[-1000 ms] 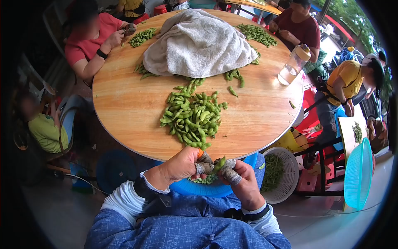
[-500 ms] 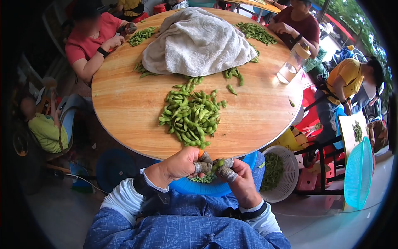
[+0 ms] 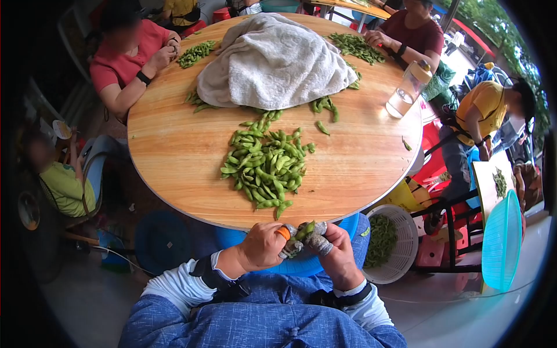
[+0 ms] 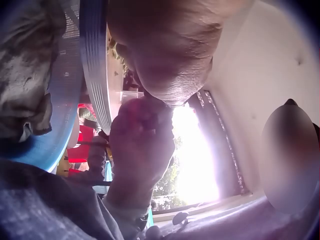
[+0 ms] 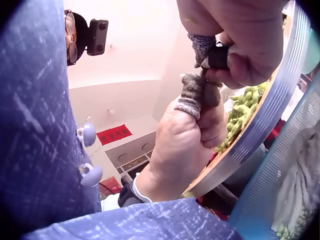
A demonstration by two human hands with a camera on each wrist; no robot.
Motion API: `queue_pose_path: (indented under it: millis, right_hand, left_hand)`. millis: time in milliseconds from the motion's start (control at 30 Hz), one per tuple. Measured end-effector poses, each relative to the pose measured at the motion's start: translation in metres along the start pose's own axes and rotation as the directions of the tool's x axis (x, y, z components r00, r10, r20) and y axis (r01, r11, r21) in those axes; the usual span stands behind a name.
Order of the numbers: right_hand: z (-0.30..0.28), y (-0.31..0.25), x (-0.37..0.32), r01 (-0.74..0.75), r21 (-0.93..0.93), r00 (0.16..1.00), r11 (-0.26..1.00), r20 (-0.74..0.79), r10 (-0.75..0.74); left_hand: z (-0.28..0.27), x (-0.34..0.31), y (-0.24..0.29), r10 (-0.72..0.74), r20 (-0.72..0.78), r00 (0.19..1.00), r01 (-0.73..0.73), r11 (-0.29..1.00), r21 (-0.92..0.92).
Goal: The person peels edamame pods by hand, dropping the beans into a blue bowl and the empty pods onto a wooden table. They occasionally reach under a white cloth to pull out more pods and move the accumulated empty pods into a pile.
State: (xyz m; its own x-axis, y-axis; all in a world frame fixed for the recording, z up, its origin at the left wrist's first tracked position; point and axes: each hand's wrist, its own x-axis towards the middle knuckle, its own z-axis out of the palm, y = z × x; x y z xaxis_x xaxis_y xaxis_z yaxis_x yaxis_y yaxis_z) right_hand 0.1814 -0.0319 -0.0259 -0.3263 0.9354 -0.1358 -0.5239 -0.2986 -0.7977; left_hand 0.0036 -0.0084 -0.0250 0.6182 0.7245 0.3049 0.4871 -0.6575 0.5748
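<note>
Above the blue basin (image 3: 296, 268) in my lap, my two hands meet at a green edamame pod (image 3: 306, 229). My right hand (image 3: 342, 258) pinches the pod between thumb and finger, both wrapped in grey cloth finger covers. Curled, my left hand (image 3: 261, 246) grips the pod's left end; grey covers and an orange band (image 3: 284, 232) show on its digits. In the right wrist view the covered fingertips of both hands come together, hiding most of the pod. A pile of edamame pods (image 3: 267, 165) lies just beyond on the round wooden table (image 3: 180, 168).
A grey towel (image 3: 284, 64) covers a mound in the table's middle, with pods around its edge. A water bottle (image 3: 409, 90) stands at the right. A white basket (image 3: 400, 243) of pods sits beside my right knee. Other people sit around the table.
My left hand has turned and drawn down from the table edge, its fingers now more curled at the pod. My right hand stays nearly in place.
</note>
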Motion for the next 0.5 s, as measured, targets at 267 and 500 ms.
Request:
queue_pose_path:
  millis: [267,500]
  right_hand:
    - [-0.003,0.009,0.005,0.104,0.082,0.989,0.991,0.096,-0.111]
    - [-0.008,0.015,0.009,0.028,0.084,0.998,0.996,0.055,-0.033]
  left_hand:
    - [0.010,-0.007,-0.007,-0.232,0.057,0.971,0.206,0.692,-0.692]
    - [0.022,-0.008,-0.003,-0.378,0.293,0.878,0.265,-0.126,-0.956]
